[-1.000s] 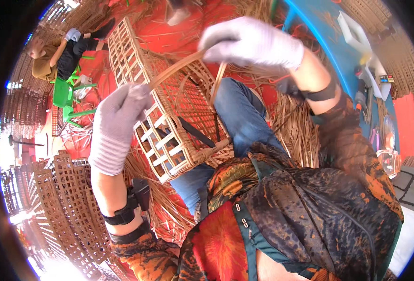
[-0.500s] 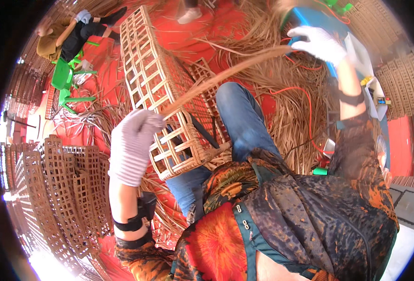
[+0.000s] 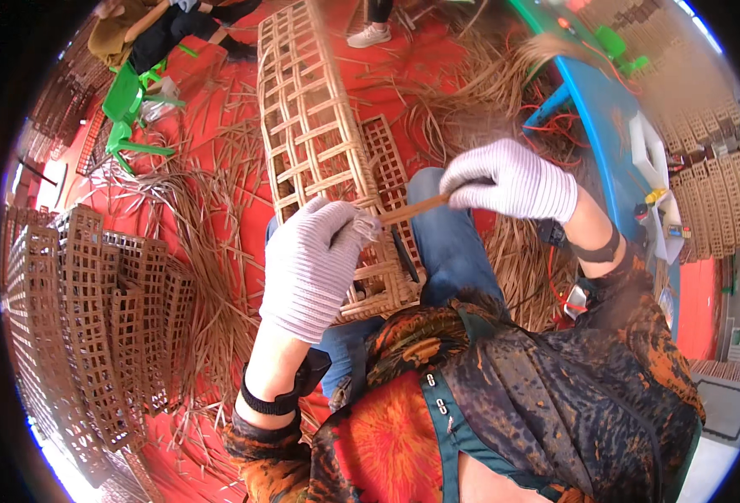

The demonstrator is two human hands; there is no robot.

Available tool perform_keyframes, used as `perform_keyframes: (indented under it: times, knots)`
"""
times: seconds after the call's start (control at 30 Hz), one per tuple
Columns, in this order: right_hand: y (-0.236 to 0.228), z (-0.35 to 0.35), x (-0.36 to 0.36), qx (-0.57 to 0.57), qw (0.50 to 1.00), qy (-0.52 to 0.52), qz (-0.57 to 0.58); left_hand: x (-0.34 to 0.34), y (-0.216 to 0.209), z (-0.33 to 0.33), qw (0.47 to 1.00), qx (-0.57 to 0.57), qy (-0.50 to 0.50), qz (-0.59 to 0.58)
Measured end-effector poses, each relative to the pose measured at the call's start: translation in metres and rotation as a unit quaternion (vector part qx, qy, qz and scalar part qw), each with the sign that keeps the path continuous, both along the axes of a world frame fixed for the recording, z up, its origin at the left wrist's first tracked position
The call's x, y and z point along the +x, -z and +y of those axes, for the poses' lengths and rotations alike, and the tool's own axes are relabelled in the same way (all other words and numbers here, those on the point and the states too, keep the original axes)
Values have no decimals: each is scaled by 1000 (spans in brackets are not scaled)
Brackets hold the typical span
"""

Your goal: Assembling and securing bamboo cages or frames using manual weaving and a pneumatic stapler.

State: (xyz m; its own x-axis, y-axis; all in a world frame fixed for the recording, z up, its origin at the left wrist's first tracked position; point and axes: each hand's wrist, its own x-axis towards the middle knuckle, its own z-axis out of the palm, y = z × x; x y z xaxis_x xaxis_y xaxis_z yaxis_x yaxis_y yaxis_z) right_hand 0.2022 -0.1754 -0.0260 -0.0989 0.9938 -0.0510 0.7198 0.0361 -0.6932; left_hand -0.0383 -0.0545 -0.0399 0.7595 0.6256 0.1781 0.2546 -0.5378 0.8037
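A tall open-weave rattan basket frame (image 3: pixel 311 126) rests on my lap, tilted away from me. My left hand (image 3: pixel 311 264), in a white knit glove, grips the near lower corner of the frame. My right hand (image 3: pixel 508 180), also gloved, pinches a thin rattan strip (image 3: pixel 416 208) that runs from its fingers to the frame beside my left hand. The two hands are close together over my blue-jeaned knee.
Stacks of finished lattice frames (image 3: pixel 93 318) stand at my left. Loose rattan strands (image 3: pixel 211 251) cover the red floor. A green plastic chair (image 3: pixel 127 109) and a seated person (image 3: pixel 156 29) are at the far left. A blue table (image 3: pixel 613 142) with small items runs along the right.
My right hand has come back in from its far outstretched pull to a spot next to the frame, shortening the strip. The frame has tilted more upright and my left hand stays on it.
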Motion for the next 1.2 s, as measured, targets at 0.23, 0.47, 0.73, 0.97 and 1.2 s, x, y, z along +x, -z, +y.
perform_keyframes:
  times: [0.23,0.47,0.73,0.97,1.2]
  knots:
    - [-10,19,-43,-12,1000,2,-26,3,8,-5,994,82,-18,-75]
    - [46,46,-13,250,948,76,-182,-35,86,37,958,-124,-239,-97]
    - [67,54,-51,50,909,202,361,-24,107,26,938,-246,-201,-136]
    - [80,32,-32,71,836,282,465,14,85,-11,944,-224,-169,-172]
    - [81,-15,-34,94,771,357,519,32,78,-56,977,-47,-187,-89]
